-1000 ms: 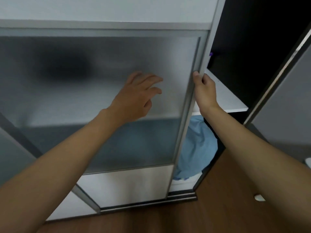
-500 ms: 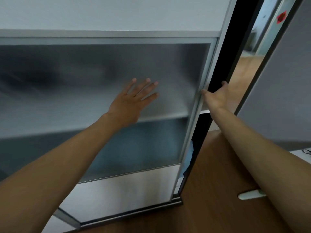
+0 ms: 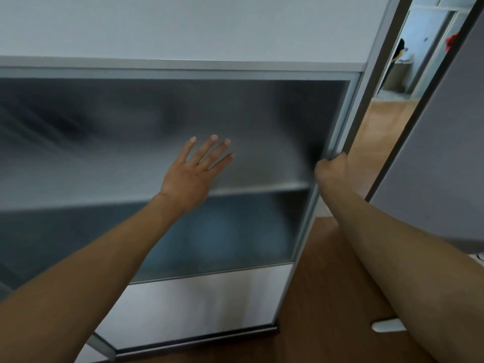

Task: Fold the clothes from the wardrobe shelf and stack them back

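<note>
One shelf (image 3: 262,189) — level, running left-right behind door (image 3: 275,113).

- The clothes (image 3: 217,237) are only a blue smear behind the frosted door (image 3: 262,113).
- The shelf (image 3: 262,189) above them is a pale blurred band.
- My right hand (image 3: 330,170) grips the door's edge, fingers hidden behind it.
- My right forearm (image 3: 392,258) covers part of a white thing (image 3: 386,325).
- A dark shape (image 3: 396,57) in the far room is too small to tell.

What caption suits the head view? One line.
Left hand flat on the frosted sliding door, right hand gripping its edge, blue clothes blurred behind.
</note>
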`<state>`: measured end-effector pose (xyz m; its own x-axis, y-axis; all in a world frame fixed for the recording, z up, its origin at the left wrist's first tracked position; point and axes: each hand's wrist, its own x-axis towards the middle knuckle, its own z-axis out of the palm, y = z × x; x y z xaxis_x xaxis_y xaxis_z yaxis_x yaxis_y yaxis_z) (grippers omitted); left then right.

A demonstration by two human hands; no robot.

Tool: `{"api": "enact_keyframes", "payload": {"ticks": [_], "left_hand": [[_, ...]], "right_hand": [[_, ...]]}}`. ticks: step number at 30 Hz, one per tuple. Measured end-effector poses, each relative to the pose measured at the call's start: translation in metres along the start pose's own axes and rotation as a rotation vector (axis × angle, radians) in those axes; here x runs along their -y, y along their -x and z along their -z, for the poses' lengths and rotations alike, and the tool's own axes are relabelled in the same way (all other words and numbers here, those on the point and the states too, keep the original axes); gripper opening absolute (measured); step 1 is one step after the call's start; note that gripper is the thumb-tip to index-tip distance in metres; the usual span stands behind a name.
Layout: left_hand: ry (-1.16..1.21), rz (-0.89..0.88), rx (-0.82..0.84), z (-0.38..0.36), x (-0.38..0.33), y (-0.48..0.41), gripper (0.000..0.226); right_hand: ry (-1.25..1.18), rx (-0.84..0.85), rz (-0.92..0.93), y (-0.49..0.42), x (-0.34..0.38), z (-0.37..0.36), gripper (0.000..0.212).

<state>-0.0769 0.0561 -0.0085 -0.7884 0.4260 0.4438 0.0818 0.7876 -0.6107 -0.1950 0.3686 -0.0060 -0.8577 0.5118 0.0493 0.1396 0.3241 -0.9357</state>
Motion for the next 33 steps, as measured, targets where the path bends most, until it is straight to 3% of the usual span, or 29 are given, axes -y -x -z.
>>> {"api": "enact_keyframes", "payload": {"ticks": [7,10,16,20,24,26,29,33], "left_hand": [[-0.051,0.041,0.139,-0.008,-0.008,0.006,0.111],[-0.041,0.068,0.187,-0.008,-0.014,0.005,0.116],[0.029,0.094,0.203,-0.002,-0.019,0.006,0.117],[0.088,0.110,0.249,0.010,-0.022,0.005,0.113],[0.123,0.072,0.226,0.019,-0.016,0.009,0.103],[0.128,0.038,0.226,0.022,-0.009,0.013,0.098],[0.203,0.006,0.225,0.025,0.004,0.025,0.090],[0.541,0.111,0.091,0.039,0.026,0.044,0.067]], "right_hand": [[0.008,-0.095,0.028,-0.006,-0.009,0.001,0.036],[0.001,-0.088,0.087,-0.008,-0.020,-0.003,0.015],[0.015,-0.035,0.179,-0.008,-0.032,-0.003,0.028],[-0.007,-0.077,0.076,0.004,-0.015,0.001,0.037],[-0.168,-0.057,-0.009,0.037,0.004,0.003,0.064],[-0.230,-0.015,0.061,0.066,0.010,-0.002,0.065],[-0.291,0.183,0.169,0.110,0.021,-0.016,0.062],[-0.357,0.299,0.339,0.148,0.052,-0.028,0.045]]}}
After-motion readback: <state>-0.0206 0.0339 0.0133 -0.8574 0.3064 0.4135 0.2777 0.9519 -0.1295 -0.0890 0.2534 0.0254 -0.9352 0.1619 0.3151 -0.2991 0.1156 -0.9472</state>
